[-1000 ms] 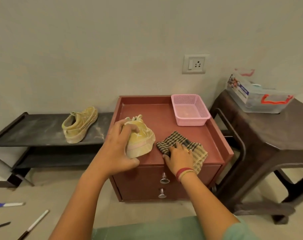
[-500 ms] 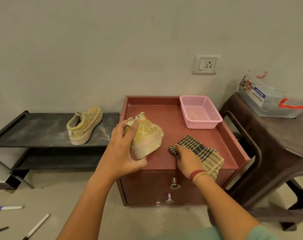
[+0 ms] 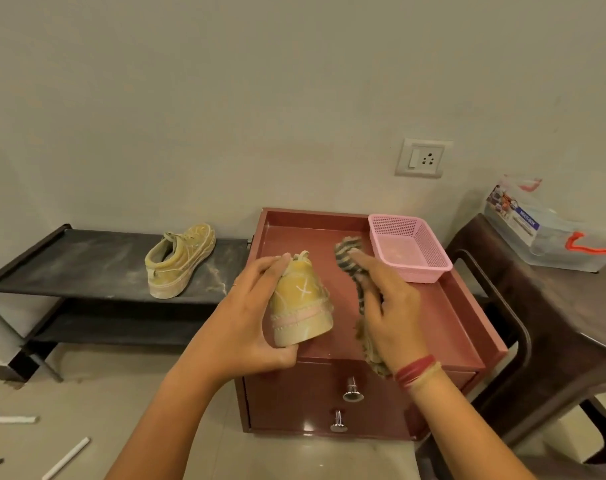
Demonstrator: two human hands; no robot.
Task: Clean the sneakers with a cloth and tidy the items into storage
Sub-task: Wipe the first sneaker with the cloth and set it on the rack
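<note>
My left hand (image 3: pixel 249 317) grips a yellow sneaker (image 3: pixel 301 306) by its side and heel, holding it above the front of the red drawer cabinet (image 3: pixel 461 320). My right hand (image 3: pixel 388 306) holds the checked cloth (image 3: pixel 353 261) bunched in its fingers, lifted off the cabinet top just right of the sneaker; the cloth hangs down past my wrist. A second yellow sneaker (image 3: pixel 180 259) stands on the top shelf of the black shoe rack (image 3: pixel 69 258) to the left.
A pink plastic basket (image 3: pixel 409 247) sits at the cabinet's back right corner. A dark table (image 3: pixel 554 317) to the right carries a clear storage box (image 3: pixel 544 226). Two drawer knobs (image 3: pixel 352 393) face me. Pens (image 3: pixel 66 457) lie on the floor at left.
My right hand has gathered the cloth and lifted it off the cabinet top. My left hand has raised the sneaker and turned its toe toward me.
</note>
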